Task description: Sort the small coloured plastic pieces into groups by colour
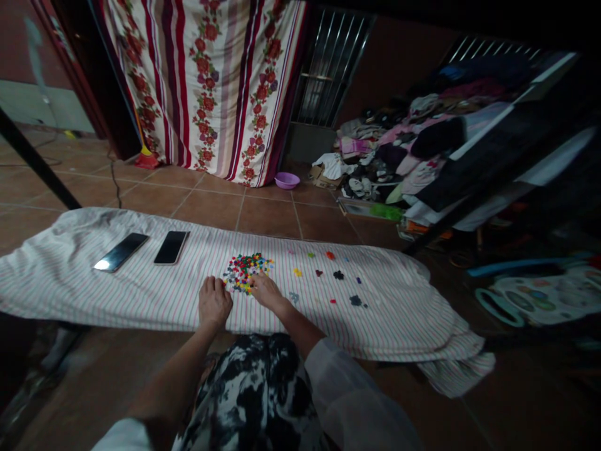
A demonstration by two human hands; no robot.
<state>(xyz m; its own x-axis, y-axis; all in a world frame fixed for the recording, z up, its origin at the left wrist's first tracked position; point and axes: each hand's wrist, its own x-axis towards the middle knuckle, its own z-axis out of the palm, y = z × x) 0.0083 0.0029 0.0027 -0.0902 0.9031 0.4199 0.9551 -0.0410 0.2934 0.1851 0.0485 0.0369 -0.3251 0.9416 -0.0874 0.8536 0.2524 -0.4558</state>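
Observation:
A heap of tiny multicoloured plastic pieces (247, 266) lies on a striped cloth (154, 300) in front of me. My left hand (215, 304) rests at the heap's near left edge, its fingers curled down and together; what is under them, if anything, is hidden. At the heap's near right side, my right hand (265, 292) has its fingertips closed among the pieces, and I cannot make out what they pinch. Right of the heap sit small separate groups by colour: yellow pieces (297, 272), black pieces (338, 275), orange-red pieces (330, 255), light grey pieces (293, 297) and dark grey pieces (355, 300).
Two phones, a shiny one (121, 252) and a dark one (171, 247), lie on the cloth's left part. Beyond are a flowered curtain (225, 88), a purple basin (287, 180) and a large pile of clothes (399, 141). Dark slanting bars (42, 163) flank the cloth.

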